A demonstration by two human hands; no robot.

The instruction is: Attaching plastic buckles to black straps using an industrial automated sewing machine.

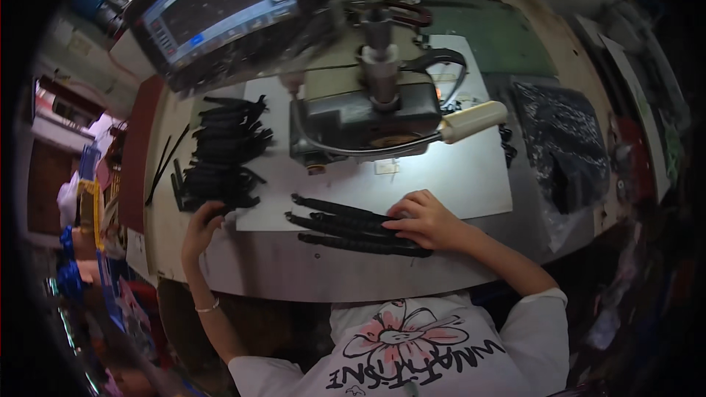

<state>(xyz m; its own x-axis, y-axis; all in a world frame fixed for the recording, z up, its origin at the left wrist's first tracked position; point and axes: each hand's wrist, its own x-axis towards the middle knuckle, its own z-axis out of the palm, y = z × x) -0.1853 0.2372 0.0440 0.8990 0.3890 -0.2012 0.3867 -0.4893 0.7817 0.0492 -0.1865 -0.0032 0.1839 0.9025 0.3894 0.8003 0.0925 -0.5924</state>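
Presently, I find the black strips (346, 226) side by side at the lower centre of the frame, lying across the near edge of a white sheet (471, 187) and the tabletop (257, 268). The right hand (428, 220) is curled over their right ends; I cannot confirm a pinch. The left hand (202, 226), fingers bent, is beside a black pile (228, 151); its hold is unclear. I judge the strips light, soft, pliable, best gripped mid-length.
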